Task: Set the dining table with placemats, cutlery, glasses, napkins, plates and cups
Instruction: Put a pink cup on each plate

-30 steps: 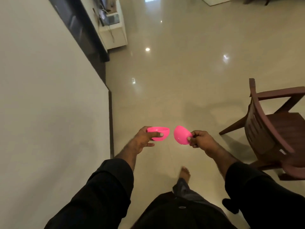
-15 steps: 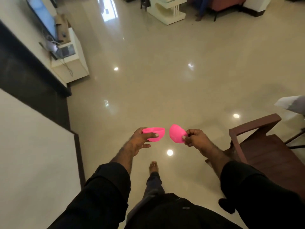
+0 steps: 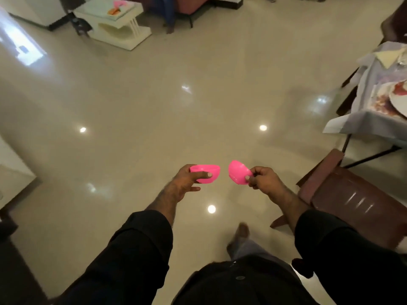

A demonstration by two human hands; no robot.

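I carry two small pink plastic cups in front of me over the floor. My left hand (image 3: pixel 184 183) grips the left pink cup (image 3: pixel 208 171) by its rim, thumb on the outside, cup upright. My right hand (image 3: pixel 264 180) pinches the right pink cup (image 3: pixel 237 175) at its edge; this cup is tilted on its side. The two cups are a short gap apart. At the far right stands the dining table (image 3: pixel 356 122) under a pale cloth, with a white plate (image 3: pixel 398 100) and a folded napkin (image 3: pixel 387 56) on it.
A dark wooden chair (image 3: pixel 352 199) stands right beside my right arm, just below the table. A low white table (image 3: pixel 119 25) with pink and orange items sits far ahead on the left. Glossy tiled floor (image 3: pixel 176 106) spreads between. White furniture lies at the left edge.
My view has swung to the right: the white wall on the left has left the frame and the dining table has come into view. Both hands hold their cups as before.
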